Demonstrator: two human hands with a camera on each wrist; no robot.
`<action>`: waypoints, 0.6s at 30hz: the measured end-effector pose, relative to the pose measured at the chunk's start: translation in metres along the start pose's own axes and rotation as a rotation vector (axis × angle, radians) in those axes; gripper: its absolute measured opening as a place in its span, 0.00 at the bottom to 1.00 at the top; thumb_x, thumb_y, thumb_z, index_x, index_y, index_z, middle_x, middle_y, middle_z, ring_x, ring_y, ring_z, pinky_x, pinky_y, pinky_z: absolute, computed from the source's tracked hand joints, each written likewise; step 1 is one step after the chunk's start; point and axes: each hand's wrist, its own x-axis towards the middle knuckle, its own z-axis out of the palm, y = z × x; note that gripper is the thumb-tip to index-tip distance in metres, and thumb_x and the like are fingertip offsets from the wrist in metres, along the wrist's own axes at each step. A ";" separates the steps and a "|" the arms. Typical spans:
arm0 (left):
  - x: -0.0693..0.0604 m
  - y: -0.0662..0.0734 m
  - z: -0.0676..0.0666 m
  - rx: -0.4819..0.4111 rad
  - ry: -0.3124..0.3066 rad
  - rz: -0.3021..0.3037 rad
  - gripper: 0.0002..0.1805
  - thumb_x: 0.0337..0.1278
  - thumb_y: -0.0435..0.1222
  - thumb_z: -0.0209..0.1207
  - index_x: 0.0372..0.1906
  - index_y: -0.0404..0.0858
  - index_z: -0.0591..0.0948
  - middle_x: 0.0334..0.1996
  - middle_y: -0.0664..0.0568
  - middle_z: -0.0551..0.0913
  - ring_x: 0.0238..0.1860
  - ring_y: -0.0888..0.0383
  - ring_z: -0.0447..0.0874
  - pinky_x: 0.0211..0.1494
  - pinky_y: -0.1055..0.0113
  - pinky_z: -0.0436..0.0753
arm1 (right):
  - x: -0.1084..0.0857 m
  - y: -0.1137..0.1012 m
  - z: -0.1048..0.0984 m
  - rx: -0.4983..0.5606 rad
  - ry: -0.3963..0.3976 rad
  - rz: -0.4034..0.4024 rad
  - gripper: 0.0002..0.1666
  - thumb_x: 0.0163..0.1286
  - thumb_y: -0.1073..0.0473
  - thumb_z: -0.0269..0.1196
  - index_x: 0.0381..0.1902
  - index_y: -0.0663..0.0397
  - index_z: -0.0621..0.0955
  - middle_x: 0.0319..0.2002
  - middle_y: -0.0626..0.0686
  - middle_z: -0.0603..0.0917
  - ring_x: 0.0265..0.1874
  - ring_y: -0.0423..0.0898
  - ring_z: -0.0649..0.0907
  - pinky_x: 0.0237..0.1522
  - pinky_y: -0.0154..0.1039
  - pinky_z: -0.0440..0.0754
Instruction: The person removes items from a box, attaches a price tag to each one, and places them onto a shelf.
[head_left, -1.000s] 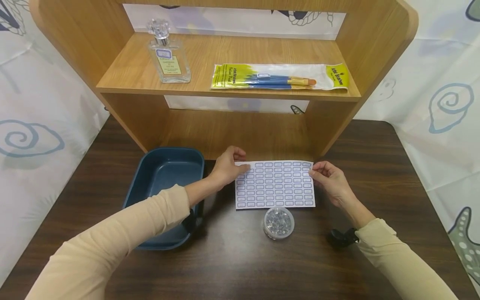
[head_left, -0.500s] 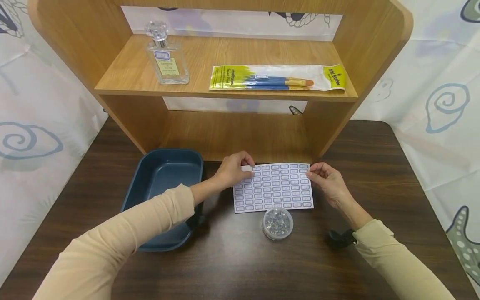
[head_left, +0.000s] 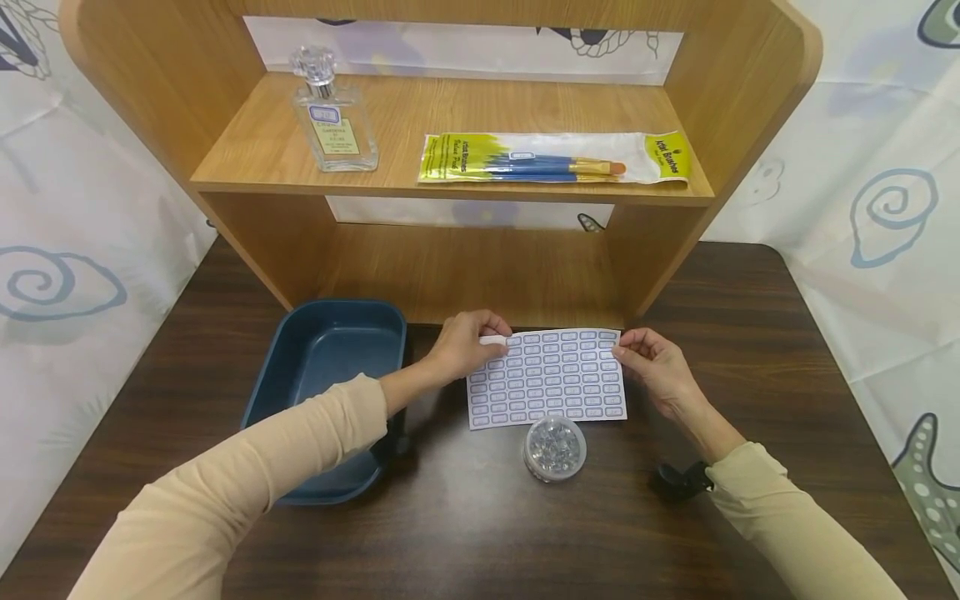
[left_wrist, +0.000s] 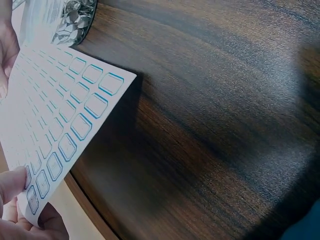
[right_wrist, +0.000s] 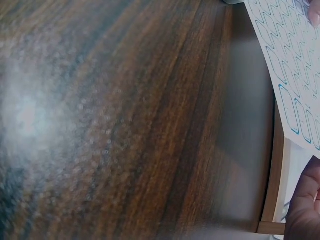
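Note:
A white sheet of blue-bordered label stickers [head_left: 555, 379] is held up at a tilt over the dark table, in front of the wooden shelf. My left hand [head_left: 467, 346] pinches its upper left part, thumb on the printed face; the left wrist view shows that thumb [left_wrist: 14, 184] with fingers behind the sheet. At the upper right edge my right hand [head_left: 660, 371] pinches it between thumb and fingers. Just below the sheet's lower edge stands a round clear tub [head_left: 555, 450] of small shiny silvery pieces. In the right wrist view only part of the right hand [right_wrist: 305, 205] shows.
A dark blue tray [head_left: 337, 333] lies on the table [head_left: 480, 542] at left, under my left forearm. On the upper shelf [head_left: 405, 108] of the wooden unit stand a glass perfume bottle [head_left: 336, 129] and, lying flat, a packet of artist brushes [head_left: 555, 158], both bearing small labels.
My left hand has slid rightward along the sheet's top edge. The right hand keeps its pinch, and the tub stays where it was.

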 end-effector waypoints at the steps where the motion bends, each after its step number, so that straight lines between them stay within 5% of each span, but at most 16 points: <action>1: 0.000 0.000 0.000 -0.007 0.002 -0.002 0.09 0.51 0.30 0.65 0.39 0.37 0.82 0.31 0.49 0.83 0.31 0.58 0.77 0.33 0.73 0.74 | 0.000 0.000 0.000 -0.001 -0.001 -0.002 0.10 0.64 0.70 0.60 0.31 0.47 0.76 0.27 0.42 0.77 0.27 0.35 0.76 0.29 0.27 0.77; 18: -0.002 -0.003 0.001 -0.044 0.041 0.027 0.10 0.51 0.30 0.65 0.41 0.38 0.82 0.32 0.50 0.86 0.29 0.61 0.79 0.31 0.73 0.76 | 0.000 0.002 -0.002 -0.002 0.008 -0.007 0.11 0.65 0.69 0.60 0.30 0.45 0.77 0.27 0.41 0.78 0.27 0.35 0.76 0.30 0.27 0.77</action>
